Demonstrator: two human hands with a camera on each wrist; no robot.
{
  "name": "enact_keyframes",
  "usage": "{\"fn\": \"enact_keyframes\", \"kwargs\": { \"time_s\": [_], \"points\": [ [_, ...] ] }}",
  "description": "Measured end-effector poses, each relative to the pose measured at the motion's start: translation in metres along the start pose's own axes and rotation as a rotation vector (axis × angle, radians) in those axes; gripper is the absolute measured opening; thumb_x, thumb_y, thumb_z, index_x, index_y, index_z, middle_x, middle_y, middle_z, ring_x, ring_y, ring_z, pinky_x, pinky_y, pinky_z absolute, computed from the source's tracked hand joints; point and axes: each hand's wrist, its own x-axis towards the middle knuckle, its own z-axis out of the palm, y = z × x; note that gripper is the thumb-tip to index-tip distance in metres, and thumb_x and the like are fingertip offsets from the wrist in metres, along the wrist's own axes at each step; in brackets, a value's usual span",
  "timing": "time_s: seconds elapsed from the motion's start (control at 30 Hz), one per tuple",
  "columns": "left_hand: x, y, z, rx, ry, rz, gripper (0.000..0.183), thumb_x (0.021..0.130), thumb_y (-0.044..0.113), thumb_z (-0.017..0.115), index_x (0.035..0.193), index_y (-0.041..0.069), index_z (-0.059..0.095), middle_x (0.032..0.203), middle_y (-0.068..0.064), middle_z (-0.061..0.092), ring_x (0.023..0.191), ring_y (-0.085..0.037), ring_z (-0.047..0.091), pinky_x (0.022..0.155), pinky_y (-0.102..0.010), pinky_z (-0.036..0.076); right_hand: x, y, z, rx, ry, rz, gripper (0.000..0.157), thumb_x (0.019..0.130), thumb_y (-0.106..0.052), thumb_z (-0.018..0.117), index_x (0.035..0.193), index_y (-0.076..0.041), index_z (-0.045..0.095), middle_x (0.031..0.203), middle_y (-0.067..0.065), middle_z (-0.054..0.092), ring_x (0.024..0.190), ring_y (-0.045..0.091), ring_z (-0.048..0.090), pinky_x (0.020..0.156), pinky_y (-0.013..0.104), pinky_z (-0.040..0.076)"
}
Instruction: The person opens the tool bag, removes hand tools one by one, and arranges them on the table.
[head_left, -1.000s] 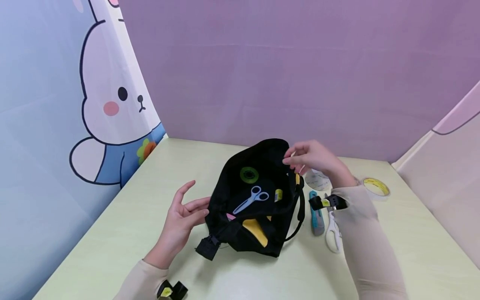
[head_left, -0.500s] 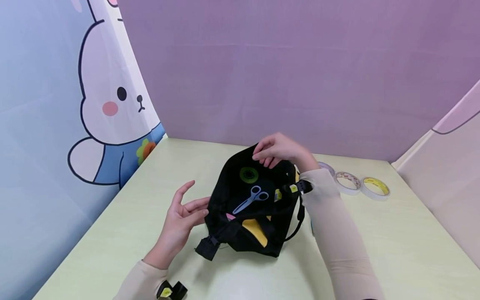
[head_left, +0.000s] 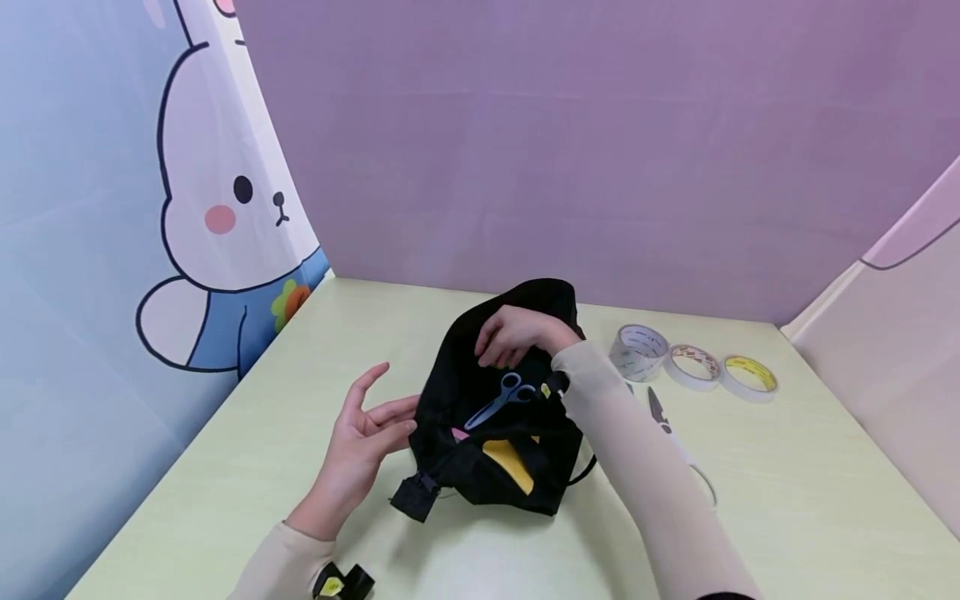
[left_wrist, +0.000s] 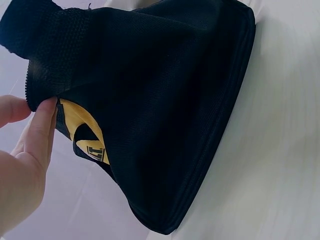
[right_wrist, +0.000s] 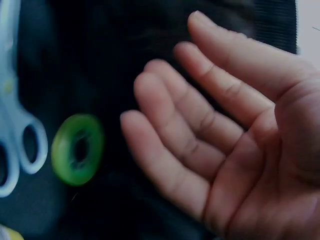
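Observation:
A black fabric bag (head_left: 483, 485) with a yellow label (head_left: 510, 465) stands wide at its mouth on the table. My left hand (head_left: 360, 454) pinches the bag's left rim, seen close in the left wrist view with the fingertips (left_wrist: 47, 107) on the outer side. My right hand (head_left: 517, 333) reaches into the bag's mouth, fingers loosely bent and holding nothing. Beside its fingertips in the right wrist view lies a green tape roll (right_wrist: 62, 150), which the hand hides in the head view. Light-blue scissors (head_left: 489, 410) and something pink (head_left: 460, 434) also lie inside.
Right of the bag stand a wide clear tape roll (head_left: 626, 360) and two thinner rolls, one with a red-printed core (head_left: 693, 379) and one yellow (head_left: 750, 390). A dark-bladed, white-handled cutting tool (head_left: 657, 407) lies partly behind the right sleeve. Fabric walls (head_left: 570, 167) enclose the table (head_left: 810, 467).
My right hand has moved left from the bag's right rim, then down into the bag over the green tape roll. The left hand keeps its place at the rim.

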Motion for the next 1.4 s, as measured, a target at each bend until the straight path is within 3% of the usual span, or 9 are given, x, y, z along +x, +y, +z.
{"fn": "enact_keyframes", "kwargs": {
  "time_s": [0.27, 0.5, 0.73, 1.0, 1.17, 1.4],
  "points": [
    [-0.002, 0.001, -0.003, 0.004, 0.005, -0.003, 0.073, 0.091, -0.014, 0.057, 0.149, 0.015, 0.024, 0.108, 0.005, 0.073, 0.096, -0.009, 0.070, 0.077, -0.028, 0.056, 0.018, -0.001, 0.013, -0.128, -0.111, -0.011, 0.020, 0.085, -0.004, 0.074, 0.105, -0.002, 0.073, 0.088, 0.005, 0.072, 0.078, 0.017, 0.067, 0.079, 0.036, 0.057],
    [-0.003, 0.001, -0.004, 0.007, 0.007, -0.008, 0.073, 0.090, -0.014, 0.058, 0.150, 0.014, 0.024, 0.108, 0.005, 0.074, 0.096, -0.009, 0.070, 0.076, -0.028, 0.056, 0.025, 0.011, 0.026, -0.212, -0.160, 0.038, 0.016, 0.085, -0.004, 0.076, 0.102, -0.004, 0.073, 0.086, 0.001, 0.070, 0.075, 0.011, 0.061, 0.078, 0.034, 0.055],
    [-0.004, 0.003, -0.006, 0.002, 0.008, -0.011, 0.074, 0.090, -0.014, 0.057, 0.150, 0.013, 0.024, 0.108, 0.005, 0.074, 0.097, -0.010, 0.069, 0.077, -0.029, 0.057, 0.028, 0.013, 0.049, -0.434, -0.204, 0.051, 0.020, 0.076, -0.007, 0.084, 0.094, -0.011, 0.076, 0.090, -0.004, 0.065, 0.078, 0.009, 0.055, 0.071, 0.022, 0.047],
    [-0.004, 0.003, -0.008, 0.001, -0.002, -0.001, 0.075, 0.090, -0.015, 0.057, 0.151, 0.011, 0.022, 0.108, 0.004, 0.074, 0.096, -0.010, 0.070, 0.076, -0.030, 0.057, 0.039, 0.023, 0.058, -0.502, -0.195, 0.064, 0.024, 0.069, -0.005, 0.088, 0.085, -0.017, 0.075, 0.090, -0.003, 0.067, 0.085, 0.014, 0.057, 0.078, 0.026, 0.049],
    [-0.004, 0.002, -0.010, -0.016, -0.014, 0.007, 0.074, 0.090, -0.016, 0.056, 0.149, 0.016, 0.025, 0.108, 0.003, 0.074, 0.096, -0.011, 0.070, 0.077, -0.030, 0.057, 0.040, 0.024, 0.060, -0.521, -0.196, 0.073, 0.019, 0.072, -0.004, 0.086, 0.085, -0.015, 0.076, 0.090, -0.002, 0.069, 0.085, 0.013, 0.059, 0.078, 0.025, 0.049],
    [-0.005, 0.002, -0.011, -0.024, -0.021, 0.009, 0.074, 0.090, -0.016, 0.057, 0.149, 0.016, 0.026, 0.108, 0.003, 0.074, 0.097, -0.011, 0.070, 0.077, -0.030, 0.057, 0.031, 0.019, 0.058, -0.557, -0.129, 0.089, 0.019, 0.077, -0.009, 0.085, 0.091, -0.013, 0.074, 0.092, -0.003, 0.066, 0.083, 0.012, 0.055, 0.074, 0.026, 0.046]
  ]
}}
